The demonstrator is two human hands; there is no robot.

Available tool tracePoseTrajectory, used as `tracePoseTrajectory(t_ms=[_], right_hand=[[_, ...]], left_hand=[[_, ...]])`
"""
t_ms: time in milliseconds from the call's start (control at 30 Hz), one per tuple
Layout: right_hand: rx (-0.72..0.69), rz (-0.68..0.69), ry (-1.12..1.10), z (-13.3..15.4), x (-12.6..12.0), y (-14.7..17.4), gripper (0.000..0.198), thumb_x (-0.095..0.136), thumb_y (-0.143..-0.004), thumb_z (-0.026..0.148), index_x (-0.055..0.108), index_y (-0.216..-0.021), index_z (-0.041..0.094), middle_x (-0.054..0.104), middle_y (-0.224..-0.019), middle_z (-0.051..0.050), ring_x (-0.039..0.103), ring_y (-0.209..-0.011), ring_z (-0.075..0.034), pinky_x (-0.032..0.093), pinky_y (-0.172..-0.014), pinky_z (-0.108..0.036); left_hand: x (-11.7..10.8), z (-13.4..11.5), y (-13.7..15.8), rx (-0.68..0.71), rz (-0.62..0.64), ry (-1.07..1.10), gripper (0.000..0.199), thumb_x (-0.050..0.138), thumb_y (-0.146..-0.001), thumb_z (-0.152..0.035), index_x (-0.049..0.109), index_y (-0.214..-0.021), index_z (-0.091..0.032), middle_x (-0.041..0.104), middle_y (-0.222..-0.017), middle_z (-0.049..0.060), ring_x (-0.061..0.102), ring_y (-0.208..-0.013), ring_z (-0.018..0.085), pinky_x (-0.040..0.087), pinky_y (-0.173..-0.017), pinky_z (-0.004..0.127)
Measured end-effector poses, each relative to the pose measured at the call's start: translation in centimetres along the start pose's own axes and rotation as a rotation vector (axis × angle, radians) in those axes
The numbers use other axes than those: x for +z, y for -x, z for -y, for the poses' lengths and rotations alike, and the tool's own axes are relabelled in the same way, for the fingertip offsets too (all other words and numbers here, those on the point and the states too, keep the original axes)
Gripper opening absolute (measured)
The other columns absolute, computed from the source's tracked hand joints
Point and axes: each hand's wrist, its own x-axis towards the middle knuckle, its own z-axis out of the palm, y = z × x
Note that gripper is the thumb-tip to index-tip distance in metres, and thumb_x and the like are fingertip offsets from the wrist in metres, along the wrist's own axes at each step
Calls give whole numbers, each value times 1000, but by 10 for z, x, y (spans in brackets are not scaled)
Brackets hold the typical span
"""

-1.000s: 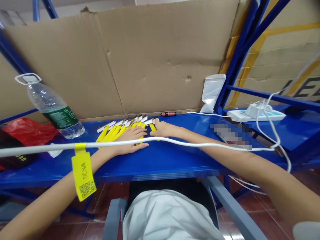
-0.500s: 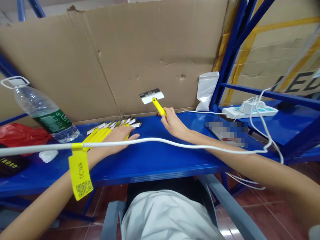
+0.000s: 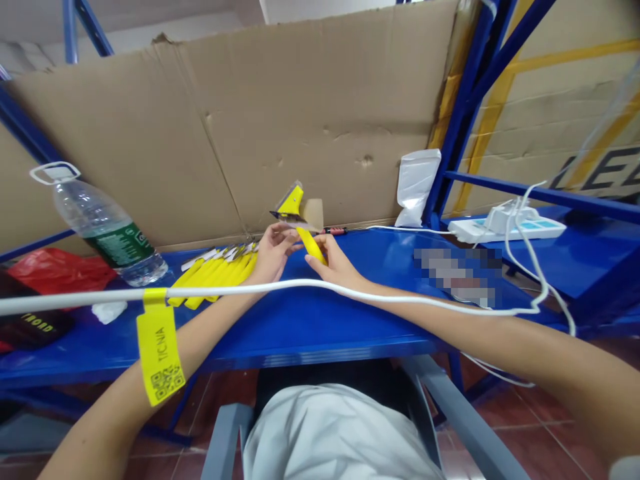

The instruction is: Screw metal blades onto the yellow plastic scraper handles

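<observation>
A yellow-handled scraper is tilted up above the blue bench in my right hand, whose fingers and thumb are closed round the handle. Its wide head has a yellow triangular part, a dark edge and a brown card flap beside it. Close against the head's lower side is my left hand, fingers curled in a pinch at the scraper; its exact contact is partly hidden. Left of that hand lies a row of several similar yellow scrapers, with white and dark heads toward the cardboard.
A water bottle leans near a red plastic bag. A white cable with a yellow tag crosses in front of my forearms. A red-black pen-like thing, power strip and white packet are at the back right.
My left hand has left the row of scrapers and come right to the scraper in my right hand. The scraper's head has turned, showing its yellow part and a brown flap.
</observation>
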Motion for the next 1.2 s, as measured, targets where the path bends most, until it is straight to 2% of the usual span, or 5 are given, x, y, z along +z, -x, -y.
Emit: tracePoseTrajectory(t_ms=[233, 600, 767, 933, 1200], right_hand=[[181, 8, -169, -8, -3, 0, 55, 91, -84, 68, 65, -103, 23, 67, -91, 2, 63, -81, -17, 54, -77, -31], [240, -11, -358, 10, 4, 10, 57, 106, -70, 46, 78, -114, 23, 83, -109, -4, 78, -101, -25, 68, -89, -39], [277, -85, -410, 1, -5, 2, 57, 109, -63, 43, 76, -104, 22, 82, -101, -3, 80, -93, -23, 70, -91, -41], [263, -179, -450, 5, -15, -10, 62, 109, -58, 47, 72, -101, 24, 78, -103, -2, 78, -99, -25, 71, -94, -45], [214, -325, -427, 16, -42, -27, 72, 100, -70, 73, 63, -109, 26, 77, -118, -7, 78, -114, -25, 65, -105, -41]], left_hand=[[-6, -2, 6, -202, 91, 144, 34, 99, -70, -16, 76, -96, -18, 84, -101, 7, 81, -103, 24, 65, -100, 40], [-8, 5, 13, -385, 264, -7, 42, 107, -75, -28, 83, -107, -15, 85, -107, 13, 80, -93, 22, 65, -87, 34], [-16, 15, 12, -288, 250, -313, 40, 100, -85, -52, 83, -95, -17, 80, -91, 8, 71, -77, 17, 56, -67, 28], [-13, 15, 16, -294, 341, -351, 54, 95, -87, -67, 80, -104, -18, 80, -94, 9, 72, -75, 18, 56, -63, 28], [-7, 11, 12, -193, 146, -172, 69, 101, -77, -71, 62, -101, -20, 82, -95, 10, 72, -77, 18, 54, -68, 30]])
